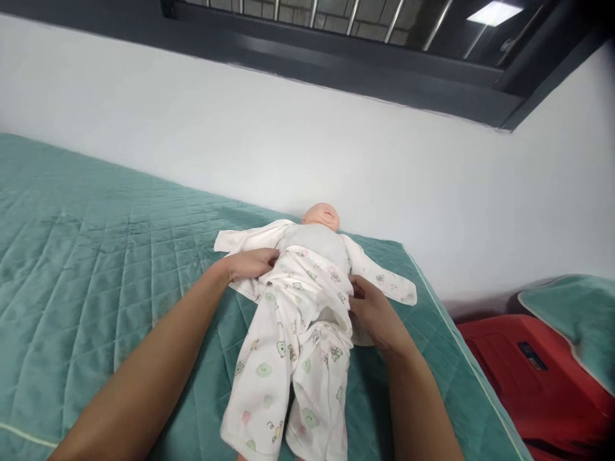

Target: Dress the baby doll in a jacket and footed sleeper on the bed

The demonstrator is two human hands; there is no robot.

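Left hand (252,262): fingers bent in at one side of the trousers' (283,320) waist; gripping or merely touching, could not tell.
Right hand (372,310): fingers curled against the opposite hip; grip likewise unclear.
Trousers: white, printed, over the doll's (317,235) legs up to its belly.
Doll: face-up, head near white wall (336,147).
Top (387,282): sleeves spread both sides.
Underneath: green quilted cover (96,256).
Far right: red object (523,378).

Left hand (250,264) and right hand (373,314) apart, fingers (268,255) curled inward.
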